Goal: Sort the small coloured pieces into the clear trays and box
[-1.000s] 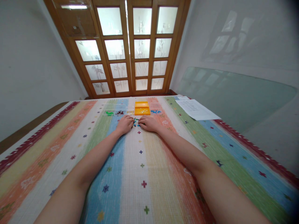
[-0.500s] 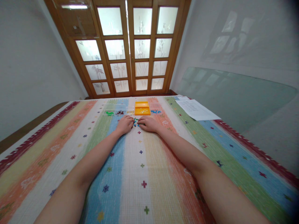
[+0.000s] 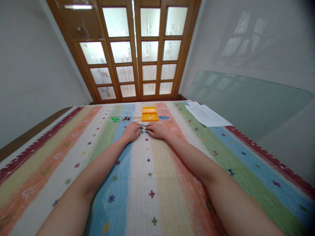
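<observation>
A small cluster of tiny multicoloured pieces point(image 3: 143, 128), blue, green and dark among them, lies on the striped tablecloth between my two hands. My left hand point(image 3: 132, 131) rests at the cluster's left side, fingers curled and pressed together with their tips at the pieces. From the right, my right hand point(image 3: 157, 130) reaches the same cluster, thumb and fingers drawn together. Whatever either hand pinches is too small to make out. Just beyond the hands stands an open orange box point(image 3: 154, 120) with white pieces in it.
Clear open boxes flank the orange one: green pieces point(image 3: 115, 119) and dark red pieces point(image 3: 126, 118) to the left, blue pieces point(image 3: 164, 117) to the right. Printed paper point(image 3: 209, 115) lies at the right table edge. A glass-paned wooden door point(image 3: 137, 52) stands behind the table.
My right hand's fingertips have shifted slightly right, widening the small gap between the hands. My left hand has barely moved. The boxes are unchanged.
</observation>
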The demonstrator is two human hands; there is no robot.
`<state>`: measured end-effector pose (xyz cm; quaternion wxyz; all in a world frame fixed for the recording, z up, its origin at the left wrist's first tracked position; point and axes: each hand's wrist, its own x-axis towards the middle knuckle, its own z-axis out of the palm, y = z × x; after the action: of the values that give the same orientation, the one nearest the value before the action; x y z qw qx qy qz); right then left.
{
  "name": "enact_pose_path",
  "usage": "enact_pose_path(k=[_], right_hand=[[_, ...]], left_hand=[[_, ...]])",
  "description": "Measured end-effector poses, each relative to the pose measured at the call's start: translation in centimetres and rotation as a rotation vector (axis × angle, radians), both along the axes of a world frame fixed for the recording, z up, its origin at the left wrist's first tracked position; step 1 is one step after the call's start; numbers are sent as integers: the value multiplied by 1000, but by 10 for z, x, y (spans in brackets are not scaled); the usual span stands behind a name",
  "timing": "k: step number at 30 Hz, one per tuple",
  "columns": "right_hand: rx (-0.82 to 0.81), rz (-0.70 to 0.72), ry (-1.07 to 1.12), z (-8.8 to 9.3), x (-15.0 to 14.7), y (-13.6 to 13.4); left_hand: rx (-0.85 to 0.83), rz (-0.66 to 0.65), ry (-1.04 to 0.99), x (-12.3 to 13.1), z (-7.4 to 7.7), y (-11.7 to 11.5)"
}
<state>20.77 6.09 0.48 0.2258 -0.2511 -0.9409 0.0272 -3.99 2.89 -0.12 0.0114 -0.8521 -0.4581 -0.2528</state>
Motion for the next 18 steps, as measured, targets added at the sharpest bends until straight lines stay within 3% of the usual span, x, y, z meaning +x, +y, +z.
enact_pose_path(k=[18], right_hand=[[-13,-16,-3,-2,1,2]], left_hand=[[-26,-2,16,1,-1,0]])
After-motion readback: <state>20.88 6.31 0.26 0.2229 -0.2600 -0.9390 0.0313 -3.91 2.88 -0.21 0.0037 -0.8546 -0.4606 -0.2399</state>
